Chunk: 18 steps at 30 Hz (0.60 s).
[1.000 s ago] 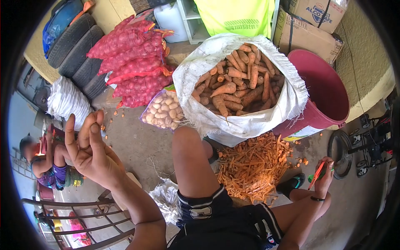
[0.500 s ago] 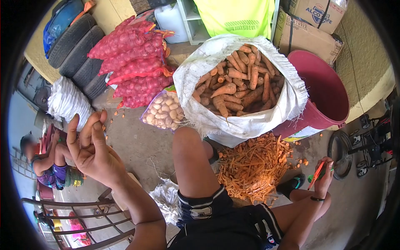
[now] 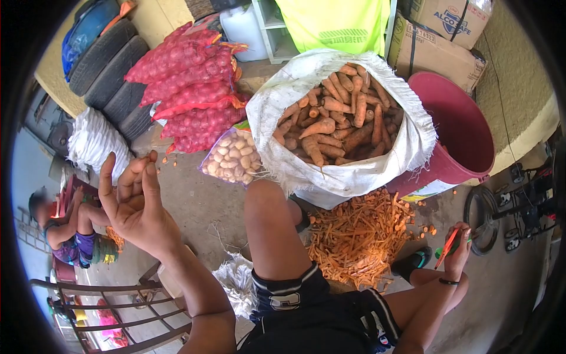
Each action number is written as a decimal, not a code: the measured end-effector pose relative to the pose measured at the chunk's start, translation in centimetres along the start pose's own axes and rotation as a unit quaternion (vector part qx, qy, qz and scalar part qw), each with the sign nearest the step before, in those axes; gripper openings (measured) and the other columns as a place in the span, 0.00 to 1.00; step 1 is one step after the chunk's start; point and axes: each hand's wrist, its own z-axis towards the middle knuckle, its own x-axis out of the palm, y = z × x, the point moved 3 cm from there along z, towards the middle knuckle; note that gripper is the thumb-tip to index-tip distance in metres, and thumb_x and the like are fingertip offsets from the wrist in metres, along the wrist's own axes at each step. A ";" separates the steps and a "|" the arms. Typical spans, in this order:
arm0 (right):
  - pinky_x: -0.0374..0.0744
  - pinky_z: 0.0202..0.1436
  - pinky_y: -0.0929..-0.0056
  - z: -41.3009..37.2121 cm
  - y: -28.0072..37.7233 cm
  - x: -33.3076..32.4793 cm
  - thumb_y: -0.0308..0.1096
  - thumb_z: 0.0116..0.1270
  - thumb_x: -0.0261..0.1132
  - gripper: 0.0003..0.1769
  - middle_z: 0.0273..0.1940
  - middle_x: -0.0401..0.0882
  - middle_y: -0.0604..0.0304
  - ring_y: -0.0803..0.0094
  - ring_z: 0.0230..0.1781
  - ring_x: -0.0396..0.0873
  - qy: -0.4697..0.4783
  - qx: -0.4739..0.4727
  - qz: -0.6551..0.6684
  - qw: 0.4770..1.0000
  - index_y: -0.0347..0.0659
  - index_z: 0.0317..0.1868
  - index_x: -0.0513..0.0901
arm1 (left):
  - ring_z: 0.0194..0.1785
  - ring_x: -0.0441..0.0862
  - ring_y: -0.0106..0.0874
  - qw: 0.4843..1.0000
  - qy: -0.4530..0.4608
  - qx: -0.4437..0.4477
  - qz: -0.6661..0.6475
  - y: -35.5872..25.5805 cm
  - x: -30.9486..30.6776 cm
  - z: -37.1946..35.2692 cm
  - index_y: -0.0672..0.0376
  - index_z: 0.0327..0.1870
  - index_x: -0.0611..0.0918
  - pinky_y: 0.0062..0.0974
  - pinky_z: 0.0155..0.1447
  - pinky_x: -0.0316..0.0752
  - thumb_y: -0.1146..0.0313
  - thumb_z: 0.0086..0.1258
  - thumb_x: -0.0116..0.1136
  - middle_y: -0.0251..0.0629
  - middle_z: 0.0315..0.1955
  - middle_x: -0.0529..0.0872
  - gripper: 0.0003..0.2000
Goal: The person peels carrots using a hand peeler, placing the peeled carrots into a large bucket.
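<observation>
Grey concrete floor (image 3: 200, 194) of a cluttered room, bearing a loose heap of orange peelings (image 3: 359, 239). Soil-smudged, tapering orange carrots (image 3: 354, 112), filling an open white woven sack (image 3: 277, 141) beyond the knees, between stacked red net bags of round bulbs (image 3: 194, 88) and a deep maroon plastic tub (image 3: 471, 130). Hands: left hand (image 3: 141, 206) raised, fingers half-curled, nothing visible in it; right hand (image 3: 458, 253) closed round a slim red-and-green tool (image 3: 449, 243), near the peelings.

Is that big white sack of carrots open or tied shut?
Open: the white sack's frayed mouth is spread wide, and the carrots inside show plainly.
</observation>
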 end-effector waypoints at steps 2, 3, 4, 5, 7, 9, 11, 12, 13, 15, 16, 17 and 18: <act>0.69 0.37 0.80 0.0 -0.1 -0.1 0.56 0.81 0.55 0.25 0.36 0.75 0.61 0.79 0.33 0.72 0.003 0.001 0.003 1.000 0.39 0.47 0.78 | 0.51 0.88 0.35 1.000 -0.004 0.002 -0.003 -0.1 0.2 0.0 0.67 0.69 0.69 0.29 0.61 0.82 0.87 0.70 0.60 0.46 0.44 0.89 0.26; 0.69 0.37 0.80 0.0 -0.1 -0.1 0.56 0.81 0.55 0.25 0.36 0.75 0.61 0.79 0.33 0.72 0.004 0.002 0.002 1.000 0.39 0.47 0.78 | 0.50 0.89 0.35 1.000 -0.004 0.004 0.002 -0.1 0.1 0.0 0.67 0.69 0.69 0.29 0.61 0.82 0.87 0.70 0.60 0.46 0.44 0.89 0.26; 0.69 0.37 0.80 0.1 -0.1 -0.1 0.56 0.81 0.55 0.25 0.36 0.75 0.61 0.79 0.32 0.71 0.004 0.003 0.001 1.000 0.39 0.47 0.78 | 0.50 0.89 0.35 1.000 -0.004 0.006 0.006 0.0 0.1 0.0 0.67 0.68 0.69 0.28 0.61 0.82 0.87 0.70 0.60 0.46 0.43 0.89 0.26; 0.69 0.37 0.80 0.0 -0.2 -0.1 0.56 0.81 0.55 0.25 0.36 0.75 0.61 0.79 0.32 0.71 0.005 0.004 -0.001 1.000 0.39 0.47 0.78 | 0.50 0.89 0.34 1.000 -0.004 0.008 0.011 0.0 0.0 0.0 0.67 0.68 0.69 0.28 0.61 0.82 0.87 0.70 0.60 0.46 0.43 0.90 0.26; 0.69 0.37 0.80 0.0 -0.2 -0.2 0.56 0.81 0.54 0.25 0.36 0.76 0.61 0.79 0.32 0.72 0.005 0.005 0.000 1.000 0.39 0.47 0.78 | 0.49 0.89 0.35 1.000 -0.004 0.003 0.019 -0.1 0.0 -0.1 0.67 0.68 0.69 0.28 0.60 0.82 0.86 0.70 0.61 0.47 0.43 0.90 0.25; 0.69 0.36 0.80 0.0 -0.2 -0.2 0.56 0.81 0.54 0.25 0.36 0.76 0.61 0.79 0.32 0.72 0.007 0.005 0.000 1.000 0.39 0.47 0.78 | 0.50 0.90 0.35 1.000 -0.006 -0.002 0.021 -0.1 0.1 -0.2 0.67 0.68 0.69 0.28 0.60 0.82 0.86 0.71 0.61 0.48 0.43 0.90 0.25; 0.69 0.36 0.80 0.0 -0.2 -0.2 0.56 0.81 0.54 0.25 0.35 0.75 0.61 0.79 0.32 0.72 0.009 0.004 0.000 1.000 0.39 0.46 0.78 | 0.51 0.90 0.37 1.000 -0.010 -0.008 0.017 -0.2 0.2 -0.2 0.67 0.67 0.69 0.29 0.61 0.82 0.86 0.71 0.60 0.50 0.45 0.90 0.25; 0.69 0.36 0.80 0.0 -0.2 -0.1 0.56 0.81 0.54 0.25 0.35 0.75 0.61 0.79 0.32 0.72 0.008 0.003 0.000 1.000 0.39 0.46 0.78 | 0.51 0.89 0.37 1.000 -0.012 -0.008 0.018 -0.2 0.2 -0.2 0.67 0.67 0.69 0.29 0.61 0.82 0.86 0.71 0.60 0.51 0.45 0.90 0.24; 0.69 0.37 0.80 0.0 -0.2 -0.1 0.56 0.81 0.54 0.25 0.35 0.75 0.61 0.79 0.32 0.71 0.007 0.003 0.001 1.000 0.39 0.46 0.78 | 0.52 0.89 0.38 1.000 -0.014 -0.008 0.019 -0.3 0.3 -0.2 0.68 0.67 0.69 0.30 0.62 0.82 0.86 0.72 0.59 0.52 0.46 0.90 0.24; 0.69 0.37 0.80 0.0 -0.2 0.0 0.56 0.81 0.54 0.25 0.35 0.75 0.61 0.79 0.32 0.71 0.002 0.004 0.001 1.000 0.39 0.46 0.78 | 0.54 0.89 0.40 1.000 -0.012 -0.011 0.023 -0.3 0.3 -0.2 0.68 0.68 0.68 0.32 0.64 0.81 0.85 0.73 0.58 0.54 0.47 0.89 0.24; 0.69 0.37 0.80 0.0 -0.2 -0.1 0.56 0.81 0.54 0.25 0.35 0.75 0.61 0.79 0.32 0.71 0.000 0.006 0.001 1.000 0.39 0.46 0.78 | 0.55 0.88 0.41 0.999 -0.008 -0.014 0.027 -0.3 0.3 -0.2 0.68 0.69 0.67 0.33 0.65 0.80 0.84 0.74 0.57 0.55 0.48 0.89 0.24; 0.69 0.37 0.80 0.0 -0.2 -0.1 0.56 0.81 0.54 0.25 0.35 0.75 0.61 0.79 0.32 0.71 -0.003 0.007 0.001 1.000 0.39 0.46 0.78 | 0.55 0.88 0.42 0.999 -0.004 -0.018 0.031 -0.2 0.3 -0.2 0.69 0.70 0.66 0.35 0.67 0.79 0.84 0.75 0.56 0.56 0.49 0.88 0.24; 0.69 0.37 0.80 0.0 -0.2 -0.1 0.55 0.81 0.54 0.25 0.35 0.75 0.61 0.79 0.32 0.71 -0.002 0.006 0.001 1.000 0.38 0.46 0.78 | 0.56 0.87 0.43 0.999 0.000 -0.018 0.027 -0.3 0.2 -0.2 0.69 0.71 0.66 0.35 0.67 0.79 0.83 0.76 0.55 0.56 0.50 0.88 0.24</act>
